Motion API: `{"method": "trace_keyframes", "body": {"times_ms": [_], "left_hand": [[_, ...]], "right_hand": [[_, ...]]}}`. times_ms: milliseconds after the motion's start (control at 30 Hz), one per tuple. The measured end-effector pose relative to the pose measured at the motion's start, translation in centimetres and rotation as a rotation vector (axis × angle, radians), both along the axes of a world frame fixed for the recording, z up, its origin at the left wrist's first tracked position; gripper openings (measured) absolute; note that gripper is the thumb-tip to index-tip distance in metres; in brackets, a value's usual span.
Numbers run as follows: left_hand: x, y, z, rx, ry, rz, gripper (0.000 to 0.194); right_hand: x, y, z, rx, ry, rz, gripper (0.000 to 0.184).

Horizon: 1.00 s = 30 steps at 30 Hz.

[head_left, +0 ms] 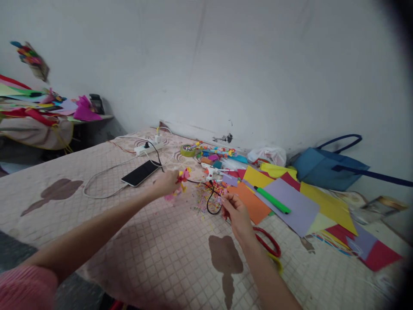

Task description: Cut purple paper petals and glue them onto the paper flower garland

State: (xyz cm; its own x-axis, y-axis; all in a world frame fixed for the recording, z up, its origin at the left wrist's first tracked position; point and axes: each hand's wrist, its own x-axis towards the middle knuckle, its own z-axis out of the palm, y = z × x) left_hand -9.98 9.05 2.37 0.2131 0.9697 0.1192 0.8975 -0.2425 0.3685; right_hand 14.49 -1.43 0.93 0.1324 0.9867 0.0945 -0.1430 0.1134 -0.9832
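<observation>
My left hand [166, 183] is closed around a pink and yellow paper craft piece [184, 175], whose lower part is smeared by motion. My right hand [237, 212] has its fingers pinched together at the edge of a pile of small coloured paper bits [203, 199]; what is between the fingertips, if anything, cannot be made out. A black cord [209, 208] loops right beside these fingertips and runs to a white glue gun [211, 174] lying behind the pile. Red-handled scissors [269, 241] lie partly hidden behind my right forearm.
Left of my hands are a phone [140, 173] on a white cable and a power strip [141, 150]. Coloured paper sheets [290, 200], a green marker [272, 200] and a blue bag [329, 168] lie to the right. A tape roll [187, 150] stands near the wall.
</observation>
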Motion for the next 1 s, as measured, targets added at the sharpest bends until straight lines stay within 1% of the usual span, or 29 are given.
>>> {"method": "trace_keyframes", "body": {"times_ms": [100,200,367,533,600,733,1000], "left_hand": [[1.6,-1.5,-1.2,-0.018,-0.052,-0.098,0.023],[2.1,-1.4,-1.5,-0.072,-0.121,-0.159,0.020],[1.3,-0.5,-1.6,-0.181,-0.233,-0.168,0.017],[0.7,0.1,-2.4,-0.267,-0.343,-0.186,0.030],[0.6,0.2,-2.8,-0.288,-0.381,-0.195,0.034],[0.4,0.4,-3.3,-0.313,-0.440,-0.215,0.032],[0.1,0.4,-3.8,-0.354,-0.514,-0.218,0.035]], "right_hand": [[0.0,0.0,0.0,-0.007,-0.005,0.003,0.025],[0.0,0.0,-0.1,-0.008,-0.011,0.006,0.025],[0.0,0.0,-0.4,-0.011,-0.028,0.018,0.023],[-0.1,0.0,-0.9,-0.020,-0.042,0.026,0.023],[-0.2,0.0,-1.0,-0.026,-0.050,0.030,0.024],[-0.4,0.0,-1.1,-0.042,-0.068,0.042,0.024],[-0.8,-0.1,-1.5,-0.059,-0.091,0.058,0.022]]}}
